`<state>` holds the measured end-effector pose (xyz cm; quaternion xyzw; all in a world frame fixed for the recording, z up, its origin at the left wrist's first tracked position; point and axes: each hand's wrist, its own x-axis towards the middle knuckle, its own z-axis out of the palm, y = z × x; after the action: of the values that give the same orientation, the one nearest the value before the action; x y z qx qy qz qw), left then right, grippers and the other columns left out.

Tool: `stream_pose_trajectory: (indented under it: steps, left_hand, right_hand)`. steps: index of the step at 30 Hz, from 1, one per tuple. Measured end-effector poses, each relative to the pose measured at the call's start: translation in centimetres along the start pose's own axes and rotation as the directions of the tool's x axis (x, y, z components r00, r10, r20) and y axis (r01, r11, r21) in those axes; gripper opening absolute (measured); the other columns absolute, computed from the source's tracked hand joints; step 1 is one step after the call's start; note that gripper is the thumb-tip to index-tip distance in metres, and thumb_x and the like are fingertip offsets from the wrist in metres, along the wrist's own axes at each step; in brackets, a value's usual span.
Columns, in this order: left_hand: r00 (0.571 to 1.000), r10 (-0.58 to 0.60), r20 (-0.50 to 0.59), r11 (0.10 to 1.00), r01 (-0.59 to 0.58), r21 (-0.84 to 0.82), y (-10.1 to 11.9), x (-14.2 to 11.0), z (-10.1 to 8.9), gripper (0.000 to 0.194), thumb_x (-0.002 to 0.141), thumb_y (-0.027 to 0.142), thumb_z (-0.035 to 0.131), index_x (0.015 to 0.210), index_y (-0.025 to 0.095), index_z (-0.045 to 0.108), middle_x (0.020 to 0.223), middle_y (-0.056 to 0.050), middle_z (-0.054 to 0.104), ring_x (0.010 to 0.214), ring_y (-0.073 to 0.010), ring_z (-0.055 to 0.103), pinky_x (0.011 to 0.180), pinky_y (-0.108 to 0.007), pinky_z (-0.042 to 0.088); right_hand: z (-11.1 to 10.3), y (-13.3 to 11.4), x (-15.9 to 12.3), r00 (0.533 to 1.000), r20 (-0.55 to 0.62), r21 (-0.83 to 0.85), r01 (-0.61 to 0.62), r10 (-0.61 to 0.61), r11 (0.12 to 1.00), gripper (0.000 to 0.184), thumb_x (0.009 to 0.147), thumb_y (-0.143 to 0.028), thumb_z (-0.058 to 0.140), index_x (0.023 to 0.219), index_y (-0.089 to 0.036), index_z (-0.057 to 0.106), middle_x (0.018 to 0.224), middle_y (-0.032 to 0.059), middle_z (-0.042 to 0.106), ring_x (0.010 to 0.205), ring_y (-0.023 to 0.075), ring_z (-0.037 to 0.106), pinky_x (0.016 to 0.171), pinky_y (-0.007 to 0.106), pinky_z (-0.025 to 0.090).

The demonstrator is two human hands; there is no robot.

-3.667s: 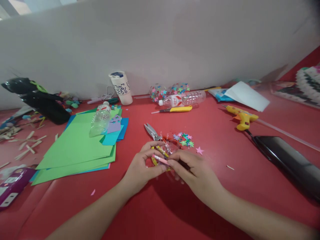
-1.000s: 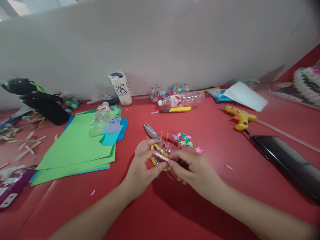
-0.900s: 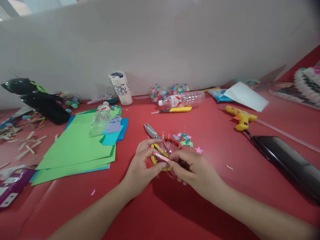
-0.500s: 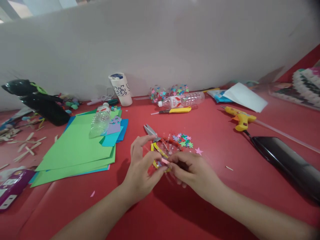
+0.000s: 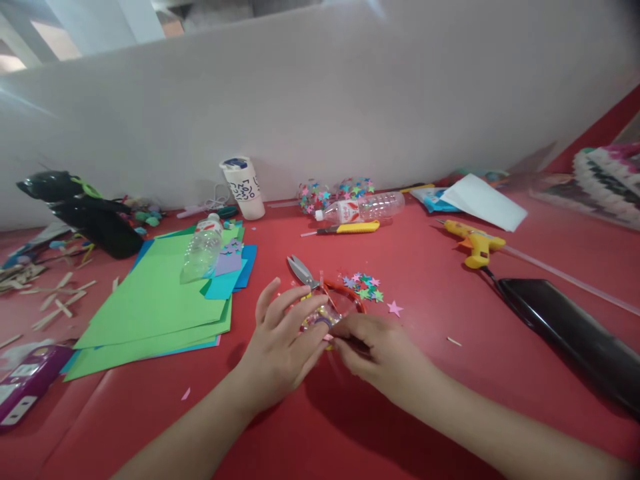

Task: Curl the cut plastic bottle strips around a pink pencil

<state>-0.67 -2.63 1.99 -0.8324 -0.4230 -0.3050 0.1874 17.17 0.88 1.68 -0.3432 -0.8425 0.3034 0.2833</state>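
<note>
My left hand (image 5: 285, 340) and my right hand (image 5: 387, 347) meet over the table. Thumb and index fingertips of both pinch a small pink strip (image 5: 328, 338), mostly covered by the fingers. The left hand's other fingers are spread. Just beyond the fingertips sits a clear plastic piece (image 5: 320, 315) with colourful bits, partly hidden by my hands. Scissors (image 5: 301, 270) with red and yellow handles lie there, blades pointing away to the left. Small coloured stars (image 5: 367, 287) are piled to the right, with one larger pink star (image 5: 395, 308) nearer me.
Green sheets (image 5: 155, 300) lie at left under a plastic bottle (image 5: 203, 247). Behind are a white tumbler (image 5: 243, 190), another bottle (image 5: 367, 208) and a yellow cutter (image 5: 353, 228). A yellow glue gun (image 5: 475, 241) and black case (image 5: 560, 327) lie right. A dark bottle (image 5: 95, 220) leans far left.
My left fingers have straightened and spread over the plastic piece. The pink strip has turned and shows less between my fingertips. The camera view has tilted slightly upward.
</note>
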Motion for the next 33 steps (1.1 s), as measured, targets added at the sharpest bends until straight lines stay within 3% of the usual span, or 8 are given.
stream_pose_trajectory:
  steps: [7,12,19,33]
  left_hand:
    - [1.000,-0.004,0.025,0.999,0.005,-0.048,0.0,0.0,0.2,0.014,0.080,0.015,0.058,0.092,0.022,0.062,0.108,-0.003,0.065,0.111,-0.0221,0.047,0.108,-0.051,0.022]
    - [0.985,-0.159,0.069,0.972,0.169,-0.166,0.0,0.0,0.7,0.007,0.080,0.018,0.058,0.084,0.023,0.063,0.113,-0.004,0.061,0.111,-0.0221,0.047,0.107,-0.050,0.023]
    - [0.912,-0.364,0.190,0.812,0.411,-0.413,0.4,0.0,1.2,0.011,0.072,0.011,0.061,0.075,0.022,0.060,0.117,-0.006,0.055,0.112,-0.0229,0.049,0.098,-0.048,0.037]
    - [0.824,-0.438,0.359,0.609,0.566,-0.556,-0.3,0.0,1.4,0.006,0.069,0.017,0.070,0.073,0.020,0.067,0.129,-0.008,0.052,0.119,-0.0252,0.049,0.097,-0.049,0.040]
  right_hand:
    - [0.1,0.0,0.1,0.999,-0.012,-0.093,0.038,-0.039,0.995,0.016,0.076,-0.009,0.052,0.081,-0.015,0.066,0.066,0.0034,0.066,0.057,0.0131,0.057,0.055,0.023,0.041]
    - [0.1,-0.1,0.0,1.000,-0.006,-0.052,-0.020,0.020,0.998,0.015,0.077,-0.010,0.050,0.072,-0.015,0.063,0.064,0.0024,0.063,0.056,0.0120,0.054,0.053,0.022,0.038]
    - [0.4,0.1,-0.1,0.995,0.022,-0.020,-0.092,0.093,0.996,0.015,0.080,-0.014,0.048,0.072,-0.016,0.061,0.062,0.0006,0.058,0.054,0.0109,0.050,0.051,0.021,0.035]
    - [0.1,-0.1,-0.2,0.999,0.008,-0.057,-0.053,0.054,0.997,0.016,0.080,-0.013,0.047,0.072,-0.017,0.060,0.060,-0.0001,0.057,0.051,0.0097,0.047,0.048,0.020,0.032]
